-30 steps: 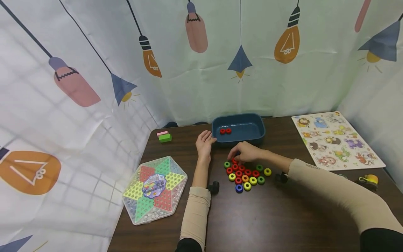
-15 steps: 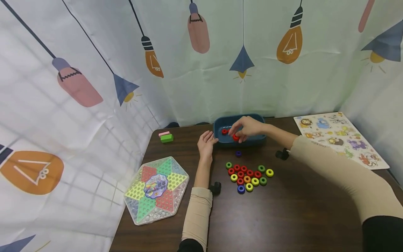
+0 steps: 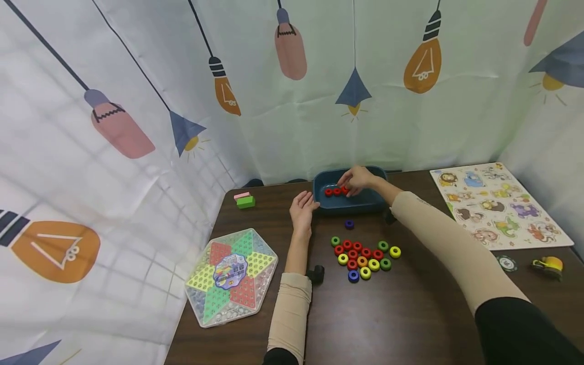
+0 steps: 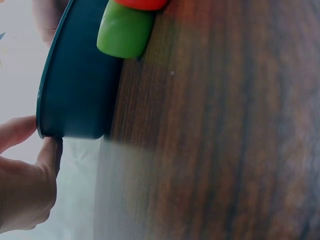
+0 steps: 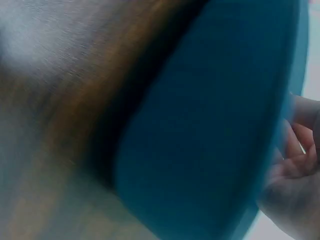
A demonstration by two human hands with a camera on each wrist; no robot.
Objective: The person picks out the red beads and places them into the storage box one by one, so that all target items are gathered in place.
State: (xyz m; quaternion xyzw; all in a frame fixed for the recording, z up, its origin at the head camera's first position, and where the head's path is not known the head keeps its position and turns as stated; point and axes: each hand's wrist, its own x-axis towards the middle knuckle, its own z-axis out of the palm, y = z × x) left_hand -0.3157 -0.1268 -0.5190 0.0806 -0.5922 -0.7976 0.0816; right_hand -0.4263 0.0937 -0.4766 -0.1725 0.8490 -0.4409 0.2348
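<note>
My right hand (image 3: 358, 178) reaches into the dark blue tray (image 3: 326, 203) and pinches a red ring (image 3: 345, 190) between thumb and fingers, low over the tray floor. Just left of it, two red rings (image 3: 332, 192) lie side by side. Beside the tray's left end is my left hand (image 3: 302, 210), palm up with relaxed fingers; in the left wrist view its fingertips touch the tray's end (image 4: 65, 110). A group of red, yellow, green, orange and blue rings (image 3: 362, 261) lies in front of the tray. The tray wall hides most of my right fingers in the right wrist view.
A lone blue ring (image 3: 349, 224) lies between tray and group. At left are a hexagonal star-patterned game board (image 3: 231, 279) and green (image 3: 246, 202) and pink blocks (image 3: 242, 195). At right are an animal picture board (image 3: 499, 205), a round disc (image 3: 506, 263) and a yellow toy (image 3: 549, 265).
My right hand has carried a red ring from the group into the tray, beside the two others there. The lone blue ring has come into sight. My left hand stays by the tray.
</note>
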